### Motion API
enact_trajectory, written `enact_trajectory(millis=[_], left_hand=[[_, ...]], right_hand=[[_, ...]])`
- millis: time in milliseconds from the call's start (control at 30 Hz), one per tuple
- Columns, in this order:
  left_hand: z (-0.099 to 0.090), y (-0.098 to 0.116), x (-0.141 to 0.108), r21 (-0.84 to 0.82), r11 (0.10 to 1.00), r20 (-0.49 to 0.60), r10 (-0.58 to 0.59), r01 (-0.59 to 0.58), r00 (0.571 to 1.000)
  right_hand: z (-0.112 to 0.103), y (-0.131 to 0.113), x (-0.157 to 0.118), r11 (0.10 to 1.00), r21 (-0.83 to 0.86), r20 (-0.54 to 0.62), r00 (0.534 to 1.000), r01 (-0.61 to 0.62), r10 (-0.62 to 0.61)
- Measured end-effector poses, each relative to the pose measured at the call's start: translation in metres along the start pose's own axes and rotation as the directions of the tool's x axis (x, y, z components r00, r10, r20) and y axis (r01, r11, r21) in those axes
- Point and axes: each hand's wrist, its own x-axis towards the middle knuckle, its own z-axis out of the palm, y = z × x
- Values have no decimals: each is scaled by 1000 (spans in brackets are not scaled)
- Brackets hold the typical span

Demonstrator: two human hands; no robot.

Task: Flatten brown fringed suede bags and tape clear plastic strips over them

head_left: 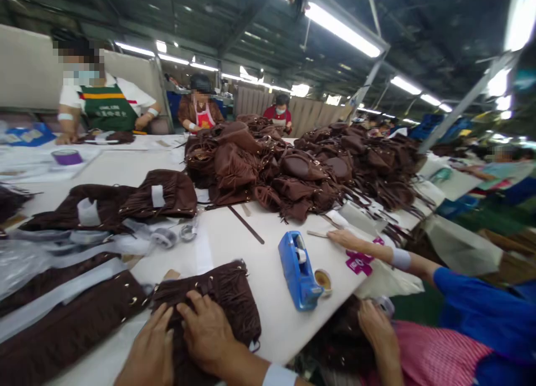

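Note:
A dark brown fringed bag (226, 296) with metal eyelets lies on the white table in front of me. My left hand (148, 347) rests along its left side, fingers stretched out. On top of the bag lies my right hand (209, 330), its fingers apart and slightly bent against the fringe; a white band circles that wrist. Neither hand shows a lifted object. Beside the bag, to the left, a long brown fringed piece (75, 319) carries a white strip. The undersides of both hands are hidden.
A blue tape dispenser (299, 274) stands right of the bag, beside a tape roll (322, 281). A co-worker's arm (377, 252) reaches in from the right, holding a thin strip. Brown bags (268, 168) are heaped at the table's middle. Other people work across the table.

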Motion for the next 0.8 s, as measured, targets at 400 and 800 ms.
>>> enact_trajectory(millis=[400, 800], left_hand=[[-8, 21, 14, 127, 971, 310, -232, 201, 922], [-39, -3, 43, 22, 627, 338, -738, 779, 584]], right_hand=[[20, 11, -2, 994, 109, -117, 993, 5, 8], [20, 13, -1, 995, 74, -152, 987, 63, -51]])
